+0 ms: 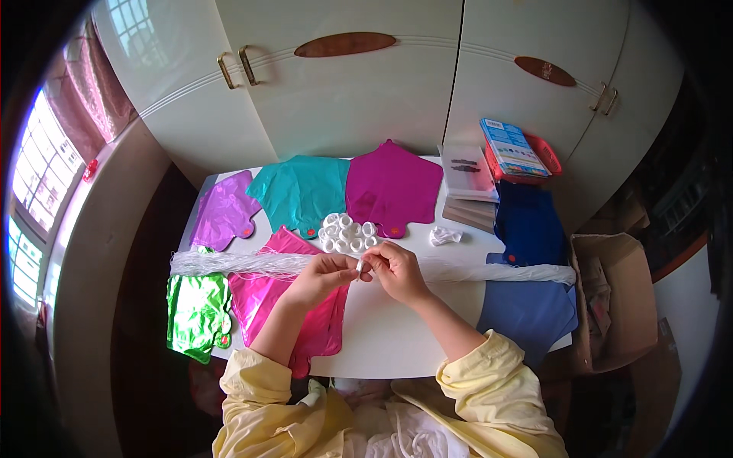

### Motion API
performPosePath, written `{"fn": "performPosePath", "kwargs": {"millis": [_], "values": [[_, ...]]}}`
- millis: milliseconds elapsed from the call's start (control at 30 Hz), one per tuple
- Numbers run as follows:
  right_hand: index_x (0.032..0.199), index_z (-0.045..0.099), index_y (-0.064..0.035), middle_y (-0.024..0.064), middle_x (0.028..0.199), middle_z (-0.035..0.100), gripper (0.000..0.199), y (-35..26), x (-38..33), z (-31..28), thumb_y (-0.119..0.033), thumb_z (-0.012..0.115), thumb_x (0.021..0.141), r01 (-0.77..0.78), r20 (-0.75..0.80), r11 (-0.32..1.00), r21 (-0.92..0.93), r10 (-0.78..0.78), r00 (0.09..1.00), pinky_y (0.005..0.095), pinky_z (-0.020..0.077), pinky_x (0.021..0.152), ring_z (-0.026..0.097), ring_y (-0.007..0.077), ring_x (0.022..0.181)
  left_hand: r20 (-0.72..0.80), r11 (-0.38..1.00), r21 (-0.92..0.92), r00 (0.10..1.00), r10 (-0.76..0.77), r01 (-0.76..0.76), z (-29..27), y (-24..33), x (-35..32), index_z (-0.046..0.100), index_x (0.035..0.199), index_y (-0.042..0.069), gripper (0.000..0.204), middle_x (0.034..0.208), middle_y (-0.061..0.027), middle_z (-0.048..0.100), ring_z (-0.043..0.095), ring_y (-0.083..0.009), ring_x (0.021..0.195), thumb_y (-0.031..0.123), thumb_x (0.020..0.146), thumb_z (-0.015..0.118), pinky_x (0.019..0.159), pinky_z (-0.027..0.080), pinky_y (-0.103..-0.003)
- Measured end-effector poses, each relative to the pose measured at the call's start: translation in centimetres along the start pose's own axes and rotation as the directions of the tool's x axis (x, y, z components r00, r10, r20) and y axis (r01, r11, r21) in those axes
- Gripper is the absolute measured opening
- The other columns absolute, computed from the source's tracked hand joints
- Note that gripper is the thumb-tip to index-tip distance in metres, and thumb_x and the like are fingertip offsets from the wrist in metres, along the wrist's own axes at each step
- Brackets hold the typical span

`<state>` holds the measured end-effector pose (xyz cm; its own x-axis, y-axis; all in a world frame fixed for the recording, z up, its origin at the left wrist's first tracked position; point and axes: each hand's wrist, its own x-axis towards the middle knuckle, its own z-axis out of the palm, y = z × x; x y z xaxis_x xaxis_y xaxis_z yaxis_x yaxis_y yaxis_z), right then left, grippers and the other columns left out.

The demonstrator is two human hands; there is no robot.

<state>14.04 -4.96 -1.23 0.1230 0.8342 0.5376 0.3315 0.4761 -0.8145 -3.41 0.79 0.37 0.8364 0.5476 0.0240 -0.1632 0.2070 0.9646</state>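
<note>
My left hand (pixel 327 276) and my right hand (pixel 398 273) meet over the middle of the table, fingertips pinched together. Between them is a small white ring-shaped roll (pixel 360 267), partly covered by the fingers. Just beyond lies a pile of several similar white rolls (pixel 347 232). A long bundle of white strings (pixel 237 263) stretches across the table from left to right, passing by my hands. Under my left forearm spreads a flat hot-pink foil balloon (pixel 324 324). A small crumpled white bundle (pixel 445 236) sits to the right of the pile.
More flat foil balloons surround the work: purple (pixel 223 210), teal (pixel 298 191), magenta (pixel 393 187), green (pixel 197 313), dark blue (pixel 531 221) and lighter blue (pixel 527 313). At the back right are a clear plastic stack (pixel 467 179) and a red basket (pixel 546 149) with packets. A cardboard box (pixel 622 305) stands right.
</note>
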Motion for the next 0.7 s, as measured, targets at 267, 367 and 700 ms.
{"fn": "performPosePath", "kwargs": {"millis": [267, 367, 700], "values": [[0.08, 0.061, -0.0044, 0.0082, 0.072, 0.061, 0.005, 0.2, -0.4, 1.0, -0.007, 0.063, 0.076, 0.124, -0.041, 0.972, -0.199, -0.135, 0.99, 0.0342, 0.0465, 0.057, 0.059, 0.025, 0.064, -0.106, 0.945, -0.297, 0.988, 0.109, -0.136, -0.2, -1.0, 0.4, 0.052, 0.117, -0.003, 0.03, 0.11, -0.0113, 0.059, 0.053, -0.017, 0.106, 0.003, 0.088, 0.05, 0.093, 0.039, -0.029], [0.078, 0.062, -0.0055, 0.0069, 0.069, 0.061, 0.006, -0.3, -0.4, 0.9, -0.008, 0.065, 0.073, 0.163, -0.03, 0.941, -0.295, -0.18, 0.983, 0.0348, 0.0463, 0.057, 0.059, 0.0248, 0.064, -0.131, 0.963, -0.204, 0.98, 0.152, -0.177, 0.1, -0.7, 0.5, 0.049, 0.121, -0.002, 0.033, 0.114, -0.0115, 0.057, 0.051, -0.0179, 0.11, 0.002, 0.088, 0.049, 0.096, 0.037, -0.03], [0.069, 0.059, -0.012, 0.001, 0.06, 0.055, 0.012, -0.2, -0.1, 0.5, -0.01, 0.071, 0.066, 0.284, -0.084, 0.844, -0.455, -0.358, 0.93, 0.0323, 0.0432, 0.054, 0.053, 0.0196, 0.057, -0.194, 0.988, 0.079, 0.97, 0.146, -0.133, -0.1, -1.3, 0.7, 0.052, 0.118, -0.004, 0.032, 0.114, -0.0089, 0.057, 0.052, -0.0141, 0.106, -0.004, 0.086, 0.05, 0.092, 0.04, -0.026]]}}
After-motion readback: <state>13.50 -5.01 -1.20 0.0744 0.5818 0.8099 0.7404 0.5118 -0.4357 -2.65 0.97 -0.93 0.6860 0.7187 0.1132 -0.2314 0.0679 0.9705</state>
